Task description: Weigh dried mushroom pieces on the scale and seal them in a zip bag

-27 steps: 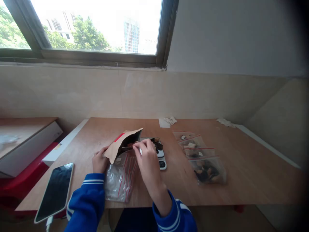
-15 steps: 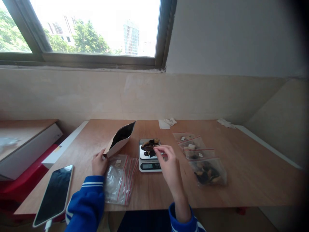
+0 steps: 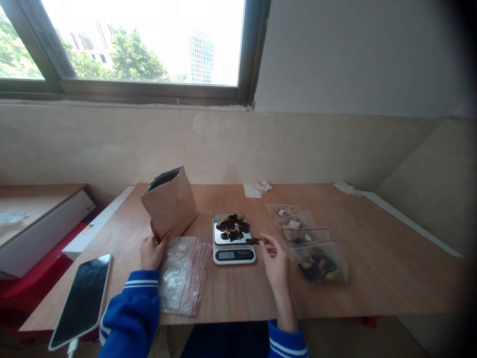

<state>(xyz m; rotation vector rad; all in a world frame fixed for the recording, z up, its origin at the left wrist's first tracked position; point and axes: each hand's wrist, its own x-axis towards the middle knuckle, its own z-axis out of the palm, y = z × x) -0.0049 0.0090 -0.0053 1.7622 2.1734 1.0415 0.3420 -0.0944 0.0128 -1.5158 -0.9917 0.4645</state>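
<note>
My left hand (image 3: 151, 252) is closed on the lower corner of a brown paper pouch (image 3: 172, 204), which stands tilted with its dark-lined mouth gaping. Between the thumb and fingers of my right hand (image 3: 276, 258) is a dark dried slice (image 3: 252, 241), just off the right edge of a small digital scale (image 3: 244, 254). On the scale's shiny plate lies a pile of dark dried slices with tan edges (image 3: 233, 227). Its display is lit, but I cannot read the number surely. Flat clear zip bags (image 3: 179, 278) with red seal lines lie below the pouch.
Right of the scale, several zip bags (image 3: 322, 263) holding dried pieces overlap in a row. A phone (image 3: 82, 298) with a white cable lies at the left table edge. Crumpled white paper (image 3: 262, 187) sits near the wall at the back.
My right hand has drawn back rightward from the scale's plate with a dried slice in its fingers. The pouch has swung from leaning right to more upright, its front now facing me.
</note>
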